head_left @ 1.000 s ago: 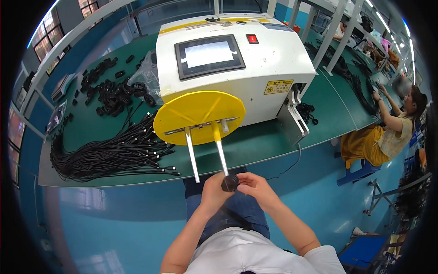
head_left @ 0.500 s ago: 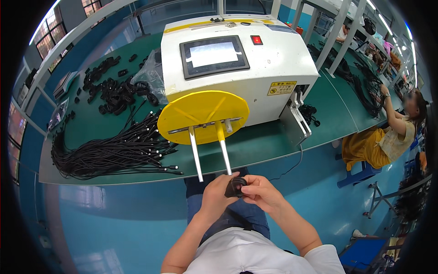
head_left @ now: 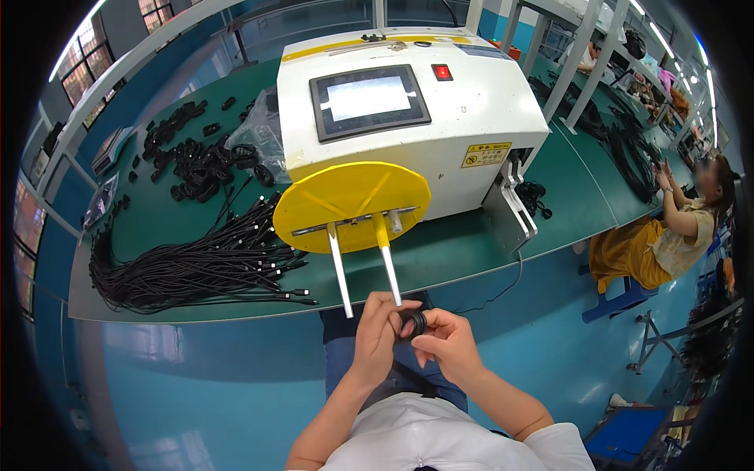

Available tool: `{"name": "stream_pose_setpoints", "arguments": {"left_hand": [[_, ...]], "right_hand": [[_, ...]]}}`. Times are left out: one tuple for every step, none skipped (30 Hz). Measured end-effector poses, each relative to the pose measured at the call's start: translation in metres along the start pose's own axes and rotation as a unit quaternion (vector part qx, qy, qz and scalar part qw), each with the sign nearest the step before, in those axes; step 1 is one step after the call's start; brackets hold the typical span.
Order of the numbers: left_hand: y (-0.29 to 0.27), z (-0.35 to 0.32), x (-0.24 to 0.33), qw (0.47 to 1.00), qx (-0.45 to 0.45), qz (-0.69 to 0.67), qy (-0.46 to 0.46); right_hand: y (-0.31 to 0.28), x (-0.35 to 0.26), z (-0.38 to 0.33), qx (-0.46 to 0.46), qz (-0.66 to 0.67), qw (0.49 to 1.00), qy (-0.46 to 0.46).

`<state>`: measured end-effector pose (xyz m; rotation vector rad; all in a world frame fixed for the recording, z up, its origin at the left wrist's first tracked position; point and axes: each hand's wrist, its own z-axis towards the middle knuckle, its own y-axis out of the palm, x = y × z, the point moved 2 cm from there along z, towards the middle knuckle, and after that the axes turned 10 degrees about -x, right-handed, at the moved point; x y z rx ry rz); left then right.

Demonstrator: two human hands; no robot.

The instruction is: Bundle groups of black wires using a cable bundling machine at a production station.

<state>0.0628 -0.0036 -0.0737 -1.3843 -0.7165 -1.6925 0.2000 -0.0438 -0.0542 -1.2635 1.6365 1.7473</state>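
A small black coiled cable [head_left: 419, 321] is held in front of my lap, just below the two silver rods of the yellow disc. My left hand [head_left: 378, 334] grips the coil from its left side, its fingertips close to the end of the right rod. On the other side, my right hand [head_left: 449, 345] pinches the coil's rim between thumb and fingers. The yellow disc [head_left: 345, 196] stands on the front of a white machine [head_left: 471, 110], and nothing is wound on its rods.
Straight black cables [head_left: 188, 271] lie bunched on the green table [head_left: 440, 255] at left. Coiled cables [head_left: 200, 165] are heaped behind them, beside a clear plastic bag [head_left: 263, 133]. Far right, a seated person [head_left: 683, 220] handles black cables [head_left: 628, 153]. A metal bracket [head_left: 512, 213] projects from the machine's right side.
My left hand has turned more upright, its fingers reaching up beside the rod. My right hand has shifted slightly, and the coil is now seen more edge-on. The seated person's hands have moved.
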Motion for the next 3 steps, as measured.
{"name": "stream_pose_setpoints", "arguments": {"left_hand": [[-0.0003, 0.0011, 0.0007, 1.0, 0.001, 0.0, 0.0], [-0.0003, 0.0028, 0.0016, 0.998, -0.002, -0.061, -0.011], [0.0001, 0.0049, 0.003, 0.992, -0.004, -0.121, -0.022]], "right_hand": [[-0.0004, 0.0022, 0.001, -0.003, -0.041, 0.998, -0.038], [-0.0017, 0.0051, 0.0027, -0.007, -0.081, 0.994, -0.076], [-0.0038, 0.0084, 0.005, -0.011, -0.122, 0.986, -0.113]]}}
